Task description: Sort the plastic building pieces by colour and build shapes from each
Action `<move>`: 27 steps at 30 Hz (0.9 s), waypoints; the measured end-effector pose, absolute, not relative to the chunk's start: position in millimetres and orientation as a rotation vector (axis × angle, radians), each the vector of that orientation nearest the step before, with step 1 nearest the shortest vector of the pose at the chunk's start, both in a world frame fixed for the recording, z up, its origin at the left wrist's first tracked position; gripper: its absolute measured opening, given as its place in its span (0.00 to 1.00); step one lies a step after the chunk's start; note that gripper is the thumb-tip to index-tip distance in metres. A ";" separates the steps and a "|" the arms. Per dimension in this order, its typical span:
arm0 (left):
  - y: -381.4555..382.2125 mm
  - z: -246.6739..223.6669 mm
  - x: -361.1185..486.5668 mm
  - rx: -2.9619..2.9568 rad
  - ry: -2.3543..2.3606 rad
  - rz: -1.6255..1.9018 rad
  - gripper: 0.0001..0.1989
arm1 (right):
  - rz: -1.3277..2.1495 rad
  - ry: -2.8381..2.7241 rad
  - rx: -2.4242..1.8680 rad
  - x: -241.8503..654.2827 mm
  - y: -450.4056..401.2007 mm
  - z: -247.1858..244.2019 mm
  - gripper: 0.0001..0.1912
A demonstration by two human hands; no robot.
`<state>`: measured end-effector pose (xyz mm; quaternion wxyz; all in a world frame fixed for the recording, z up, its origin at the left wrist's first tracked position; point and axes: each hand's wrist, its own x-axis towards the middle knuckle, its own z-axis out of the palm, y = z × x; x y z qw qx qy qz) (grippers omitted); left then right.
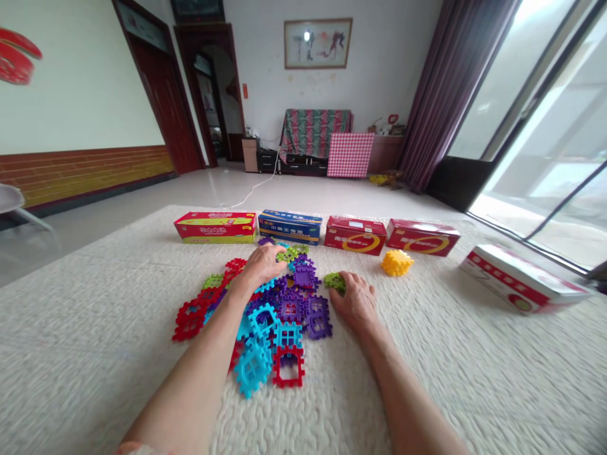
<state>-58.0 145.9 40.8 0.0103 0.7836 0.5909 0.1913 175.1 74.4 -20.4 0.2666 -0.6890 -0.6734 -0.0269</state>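
A heap of toothed plastic building tiles in purple (317, 317), light blue (253, 366) and red (288, 368) lies in front of me. At its far side my left hand (263, 264) has its fingers closed at a green tile (287, 255). To the right of the heap, my right hand (356, 298) is curled around green tiles (334, 281) low over the mat, covering part of them. Some finger contacts are hidden from this angle. Farther right stands a compact stack of yellow tiles (397, 263).
Along the back of the pale quilted mat (427, 366) stand a red-and-yellow box (215, 228), a blue box (290, 227) and two dark red boxes (355, 236), (423, 237). A white-and-red box (524, 281) lies at the right.
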 end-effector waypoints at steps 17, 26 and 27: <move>109.1 26.6 14.5 2.723 1.220 0.814 0.13 | 0.092 -1.994 -1.690 196.3 70.5 -3.5 0.38; 122.7 56.2 -50.2 2.495 1.646 0.692 0.16 | 0.020 -2.037 -1.638 178.6 71.2 -14.1 0.19; 123.3 57.6 -64.2 2.443 1.744 0.653 0.16 | 0.014 -2.026 -1.637 179.3 71.6 -14.3 0.17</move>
